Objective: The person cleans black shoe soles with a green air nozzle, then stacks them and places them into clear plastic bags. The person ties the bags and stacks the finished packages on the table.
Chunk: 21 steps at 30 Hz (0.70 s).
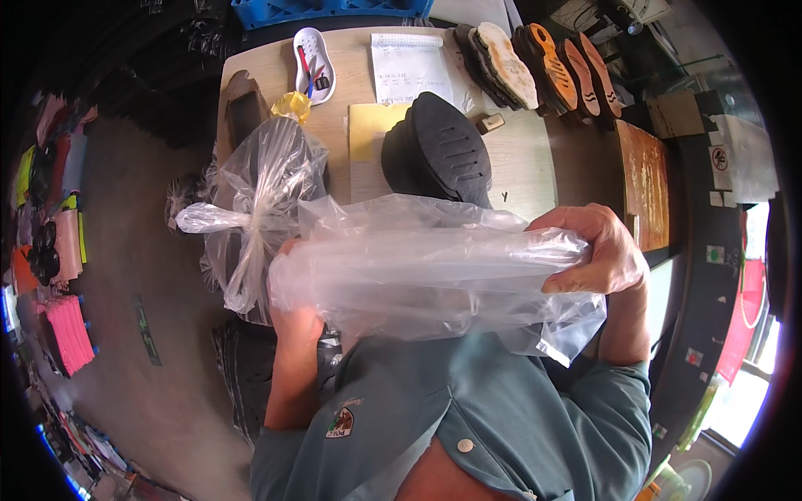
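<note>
A clear plastic bag (pixel 426 267) is stretched sideways between my hands, in front of my chest. Its right end is gathered in my right hand (pixel 597 250), with thumb and fingers closed on the film. My left hand (pixel 296 305) holds the other end, its fingers partly covered by the cloudy plastic. Just beyond the bag, a stack of black insoles (pixel 439 150) sits on the table, its near end partly hidden by the film. To the left, near my left hand, stands a knotted clear plastic bag (pixel 267 192) with dark contents.
The light wooden table (pixel 530 167) carries a white shoe sole (pixel 314 50) holding pens, a notebook (pixel 409 63), a yellow paper (pixel 368 125) and several more soles (pixel 505 63) along its far right. A blue crate (pixel 334 12) stands behind. Pink sheets (pixel 68 334) are stacked at far left.
</note>
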Available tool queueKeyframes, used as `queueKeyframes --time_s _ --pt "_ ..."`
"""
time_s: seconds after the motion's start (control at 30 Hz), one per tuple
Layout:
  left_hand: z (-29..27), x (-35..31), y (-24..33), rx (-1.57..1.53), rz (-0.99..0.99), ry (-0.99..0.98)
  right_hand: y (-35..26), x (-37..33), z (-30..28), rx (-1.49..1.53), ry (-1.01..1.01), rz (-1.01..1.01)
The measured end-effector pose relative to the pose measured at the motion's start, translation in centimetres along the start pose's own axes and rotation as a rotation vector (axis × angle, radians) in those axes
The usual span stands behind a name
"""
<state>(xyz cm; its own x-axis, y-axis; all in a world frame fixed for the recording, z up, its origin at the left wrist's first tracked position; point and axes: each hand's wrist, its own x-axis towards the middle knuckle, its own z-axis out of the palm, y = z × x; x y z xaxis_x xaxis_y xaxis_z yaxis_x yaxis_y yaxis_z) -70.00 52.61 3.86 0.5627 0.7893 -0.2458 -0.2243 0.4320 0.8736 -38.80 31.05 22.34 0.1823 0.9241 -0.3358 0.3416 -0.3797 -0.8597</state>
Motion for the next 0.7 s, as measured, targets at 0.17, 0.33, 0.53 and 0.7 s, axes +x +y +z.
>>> queueKeyframes --time_s 0.17,0.33,0.53,0.7 --pt "1.0 1.0 1.0 -0.605 -0.433 -0.229 1.6 -0.1 -1.9 -0.286 -0.031 0.225" --pt "3.6 6.5 1.6 -0.334 -0.565 -0.199 5.9 0.4 -2.4 -0.266 0.036 0.088" --pt "12.4 15.7 3.7 -0.027 -0.449 -0.339 8.6 3.2 -0.4 -0.132 0.148 0.086" --pt "15.3 18.7 6.4 0.067 -0.210 -0.445 10.1 6.0 1.4 0.396 0.423 0.136"
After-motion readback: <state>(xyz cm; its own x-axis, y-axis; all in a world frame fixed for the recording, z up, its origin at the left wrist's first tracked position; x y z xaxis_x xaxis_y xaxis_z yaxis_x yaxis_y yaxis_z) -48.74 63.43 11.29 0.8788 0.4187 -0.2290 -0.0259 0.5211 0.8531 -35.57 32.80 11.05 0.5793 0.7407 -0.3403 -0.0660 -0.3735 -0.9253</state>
